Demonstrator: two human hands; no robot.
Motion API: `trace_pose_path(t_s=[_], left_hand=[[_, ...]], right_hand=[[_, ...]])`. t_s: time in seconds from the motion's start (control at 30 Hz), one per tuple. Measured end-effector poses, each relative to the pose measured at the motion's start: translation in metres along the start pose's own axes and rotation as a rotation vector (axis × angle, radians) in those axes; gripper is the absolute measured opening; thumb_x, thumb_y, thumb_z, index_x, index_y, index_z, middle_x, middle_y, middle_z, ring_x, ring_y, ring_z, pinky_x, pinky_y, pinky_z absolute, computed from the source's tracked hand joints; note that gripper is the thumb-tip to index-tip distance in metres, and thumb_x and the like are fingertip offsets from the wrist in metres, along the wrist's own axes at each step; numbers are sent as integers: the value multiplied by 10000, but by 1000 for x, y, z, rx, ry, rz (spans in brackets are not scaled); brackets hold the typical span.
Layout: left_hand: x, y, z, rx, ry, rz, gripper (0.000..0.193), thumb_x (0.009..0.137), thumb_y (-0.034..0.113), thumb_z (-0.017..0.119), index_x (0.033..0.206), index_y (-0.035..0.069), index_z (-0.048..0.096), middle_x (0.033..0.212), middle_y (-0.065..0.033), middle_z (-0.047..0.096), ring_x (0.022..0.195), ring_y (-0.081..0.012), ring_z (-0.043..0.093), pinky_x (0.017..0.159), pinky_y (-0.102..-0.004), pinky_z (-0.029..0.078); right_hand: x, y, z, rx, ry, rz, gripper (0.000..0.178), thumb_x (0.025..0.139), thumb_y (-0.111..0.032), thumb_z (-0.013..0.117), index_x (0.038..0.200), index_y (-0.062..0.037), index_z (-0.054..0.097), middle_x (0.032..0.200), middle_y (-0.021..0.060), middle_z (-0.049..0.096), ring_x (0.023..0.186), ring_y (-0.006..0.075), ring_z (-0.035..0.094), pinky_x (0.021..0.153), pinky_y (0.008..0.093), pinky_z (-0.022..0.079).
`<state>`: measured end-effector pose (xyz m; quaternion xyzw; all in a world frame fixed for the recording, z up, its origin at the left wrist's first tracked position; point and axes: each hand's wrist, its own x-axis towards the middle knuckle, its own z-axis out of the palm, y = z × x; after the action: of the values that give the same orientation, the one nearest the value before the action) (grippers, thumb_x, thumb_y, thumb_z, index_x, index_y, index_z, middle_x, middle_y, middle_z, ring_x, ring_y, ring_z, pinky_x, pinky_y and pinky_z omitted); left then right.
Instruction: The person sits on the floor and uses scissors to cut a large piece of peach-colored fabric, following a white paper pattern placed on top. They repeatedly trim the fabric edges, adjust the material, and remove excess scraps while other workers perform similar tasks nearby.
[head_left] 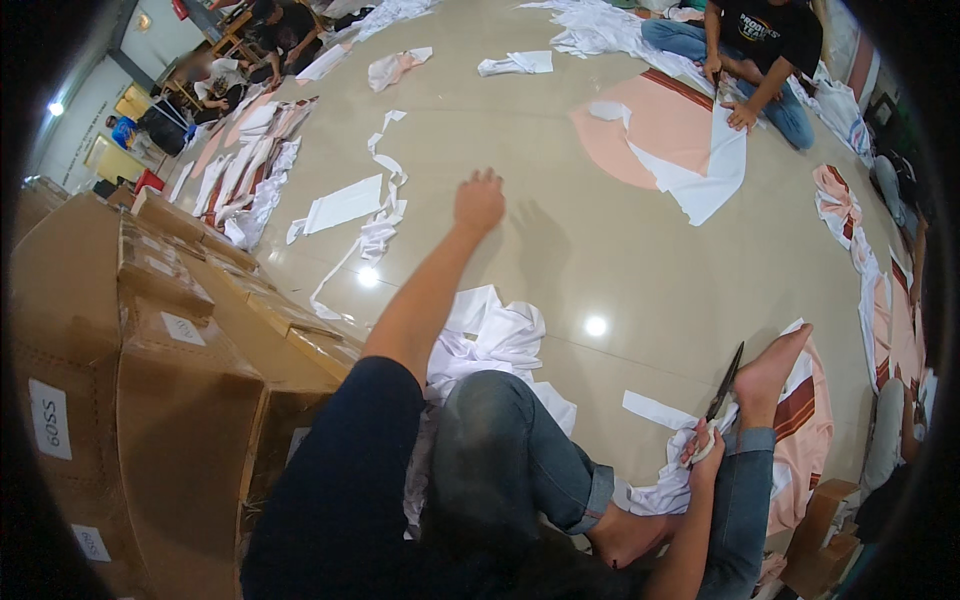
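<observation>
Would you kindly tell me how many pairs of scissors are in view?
1 clearly visible: dark-bladed scissors in the person's right hand, beside a bare foot. A co-worker at upper right may hold another, too small to confirm.

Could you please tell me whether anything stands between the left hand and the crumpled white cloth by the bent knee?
Nothing visible does: only tan floor shows between the left hand and the crumpled cloth.

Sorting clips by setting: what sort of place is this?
Probably a small garment or textile workshop, working on the floor: peach cloth and white cloth lie spread about, the right hand holds scissors, and cardboard boxes stand at left.
</observation>
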<state>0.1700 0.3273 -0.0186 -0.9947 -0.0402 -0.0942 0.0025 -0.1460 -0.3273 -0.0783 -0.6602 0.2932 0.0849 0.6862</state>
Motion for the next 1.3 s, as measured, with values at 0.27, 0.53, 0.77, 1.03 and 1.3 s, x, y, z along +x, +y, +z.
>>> trace_pose_path(t_s=[0.27,0.53,0.77,1.03,1.3], left_hand=[[-144,223,-29,-88,-634,194,1013,1001,686,669,1833,357,193,1921,-169,-43,1729,-539,106,1234,-903,206],[-364,450,-65,-472,-646,763,1097,940,630,772,1829,298,221,1884,-218,167,1679,-600,200,1308,-761,268],[-429,444,32,-818,-699,890,346,1055,209,577,1284,42,776,1347,-213,748,1180,-387,752,1079,-488,585],[-214,97,17,209,-489,414,134,979,105,666,1008,18,764,1106,-280,768,1089,-460,739,978,-558,594],[-155,168,-65,689,-804,202,360,1001,282,742,1300,110,843,1441,-166,778,1276,-330,778,1050,-507,628]], right_hand=[[-12,-18,14,-30,-53,-20,378,1102,-433,768,1059,-92,614,627,-12,533,453,136,525,413,320,442],[-89,-118,-11,41,-107,-294,464,1120,-501,726,1176,-44,668,681,1,556,515,127,571,459,309,461],[-196,-112,-99,126,-53,-256,386,1121,-406,738,1220,-34,706,746,-21,560,586,100,564,515,283,466],[-177,-117,-121,446,221,-312,533,1088,-536,759,1098,-15,648,670,10,562,512,145,591,484,305,450],[-183,-117,-121,755,218,-232,494,1097,-508,753,1068,-28,638,663,25,555,510,168,586,497,312,444]])
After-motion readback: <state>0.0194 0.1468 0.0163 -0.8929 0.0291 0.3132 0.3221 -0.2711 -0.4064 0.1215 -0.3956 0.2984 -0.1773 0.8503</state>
